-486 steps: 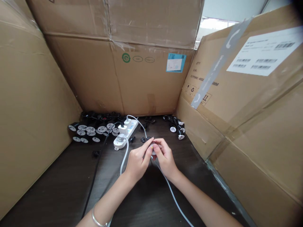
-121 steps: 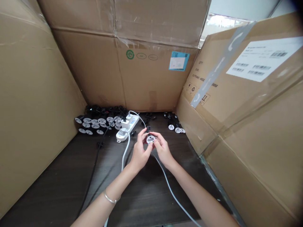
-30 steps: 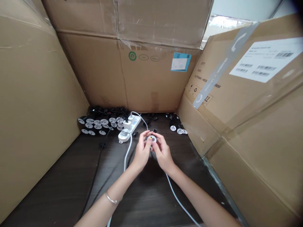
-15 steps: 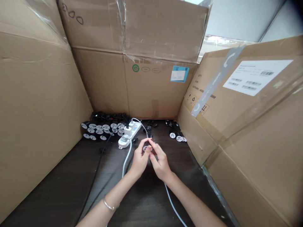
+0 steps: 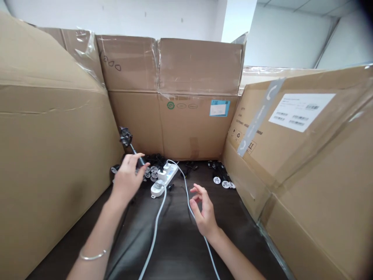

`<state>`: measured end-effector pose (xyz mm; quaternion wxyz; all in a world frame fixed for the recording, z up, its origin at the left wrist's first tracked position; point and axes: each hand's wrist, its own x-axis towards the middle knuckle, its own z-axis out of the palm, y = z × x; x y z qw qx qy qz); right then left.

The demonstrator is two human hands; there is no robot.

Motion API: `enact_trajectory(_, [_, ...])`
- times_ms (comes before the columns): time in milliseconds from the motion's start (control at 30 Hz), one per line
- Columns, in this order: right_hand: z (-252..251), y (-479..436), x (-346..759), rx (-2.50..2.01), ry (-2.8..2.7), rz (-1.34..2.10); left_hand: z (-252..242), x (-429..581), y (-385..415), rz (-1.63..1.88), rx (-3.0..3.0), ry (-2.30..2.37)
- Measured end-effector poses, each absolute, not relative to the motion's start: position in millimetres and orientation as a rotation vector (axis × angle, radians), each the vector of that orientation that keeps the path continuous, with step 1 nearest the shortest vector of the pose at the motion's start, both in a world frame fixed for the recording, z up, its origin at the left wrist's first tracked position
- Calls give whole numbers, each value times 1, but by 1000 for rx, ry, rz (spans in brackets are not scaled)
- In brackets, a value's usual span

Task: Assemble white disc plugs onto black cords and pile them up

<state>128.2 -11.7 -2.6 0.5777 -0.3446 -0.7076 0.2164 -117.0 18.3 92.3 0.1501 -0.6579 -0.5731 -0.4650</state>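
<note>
A black stemmed device (image 5: 133,149) slants above the dark tabletop (image 5: 175,245) at left, its long axis running from upper left to lower right, its knobbly head pointing up and away toward the corner of the cartons. The left hand (image 5: 128,175), a silver bangle (image 5: 91,258) on its wrist, reaches forward with back uppermost, thumb and fingers closed around the device's cylindrical base, in front of a stack of white-ended black cylinders (image 5: 154,169). Handwritten digits, seemingly "300", mark the rear carton (image 5: 192,132), which also bears a green circled "e" and a blue-and-white label (image 5: 219,108) too small to read. Before it, plugs fill part of a white power strip (image 5: 157,190). The right hand (image 5: 204,208) hovers near a white cable (image 5: 186,190), palm turned inward, fingers loosely curled with thumb held apart from them. At far right, a carton (image 5: 314,163) carries printed "QTY" and "MM", gray tape and a barcoded white label (image 5: 301,111), its fine print illegible.
</note>
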Motion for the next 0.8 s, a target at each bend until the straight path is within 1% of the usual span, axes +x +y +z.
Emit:
enact_trajectory(100, [-1,-11,129,-807,-1675,487,95,-166,32,-762,-1833,-2034])
enact_trajectory(167, [-1,-11,130,-812,-1685,475,93,-190,43,-555,-1840,-2101])
enact_trajectory(267, [-2,-10,131,-813,-1691,461,91,-209,63,-390,-1841,-2142])
enact_trajectory(567, [-3,-5,134,-825,-1718,419,69,-216,102,-228,-1987,-2152])
enact_trajectory(800, [-1,-4,135,-841,-1714,382,65,-217,106,-301,-1977,-2192])
